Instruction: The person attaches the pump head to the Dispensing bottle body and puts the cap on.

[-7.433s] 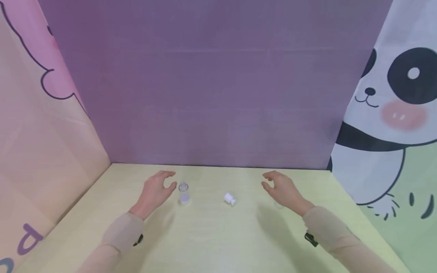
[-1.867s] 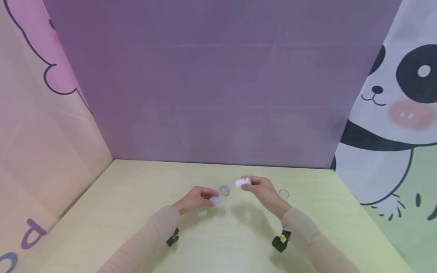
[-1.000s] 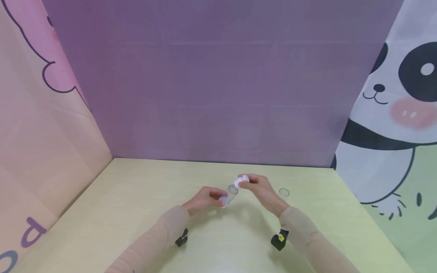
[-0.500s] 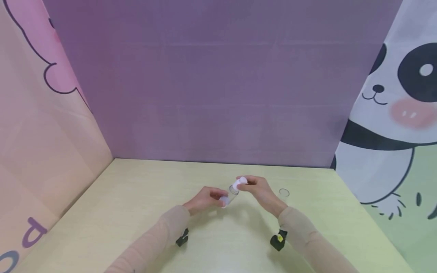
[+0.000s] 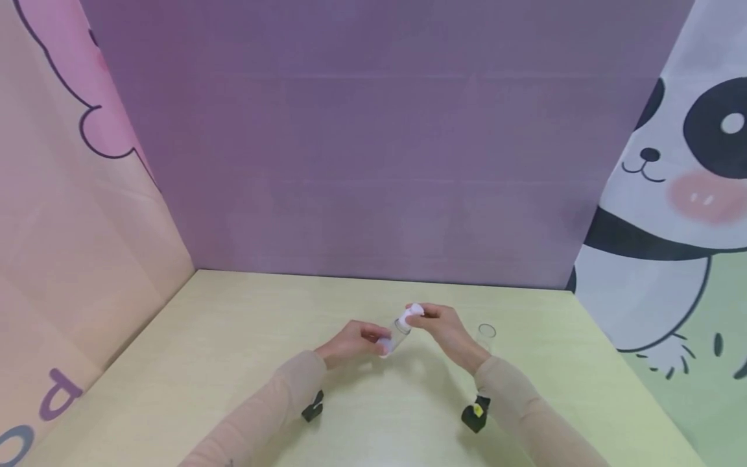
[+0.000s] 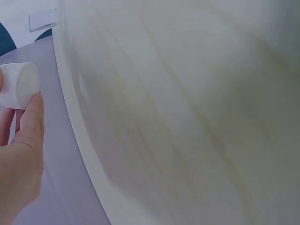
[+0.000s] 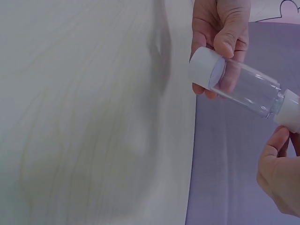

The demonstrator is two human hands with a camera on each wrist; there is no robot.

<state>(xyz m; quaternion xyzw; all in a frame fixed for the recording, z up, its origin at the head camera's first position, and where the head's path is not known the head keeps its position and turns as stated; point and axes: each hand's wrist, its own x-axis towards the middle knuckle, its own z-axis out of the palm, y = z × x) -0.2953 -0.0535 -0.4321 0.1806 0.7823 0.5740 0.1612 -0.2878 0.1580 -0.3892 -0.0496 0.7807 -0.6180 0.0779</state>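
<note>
My left hand [image 5: 352, 342] pinches a small clear bottle [image 5: 398, 333] by its white base [image 7: 205, 68], with the thumb on one side. The bottle is tilted, its neck toward my right hand [image 5: 448, 329]. That hand grips a white bottle top [image 5: 414, 311] with a narrower outer end, and the top sits right at the bottle's neck. In the right wrist view the clear wall shows nothing inside the bottle [image 7: 251, 89]. In the left wrist view only the white base and part of the left hand [image 6: 23, 140] show.
A clear cylindrical cap [image 5: 487, 332] stands on the pale table [image 5: 262, 311], to the right beyond my right wrist. A purple backdrop [image 5: 373, 162] rises behind the table. Printed cloths, one with a panda [image 5: 648, 214], flank it.
Earlier the bottle stood with its clear cap on and the white top lay on the table. Both were lifted, and the top was brought onto the neck. The last half second shows little movement.
</note>
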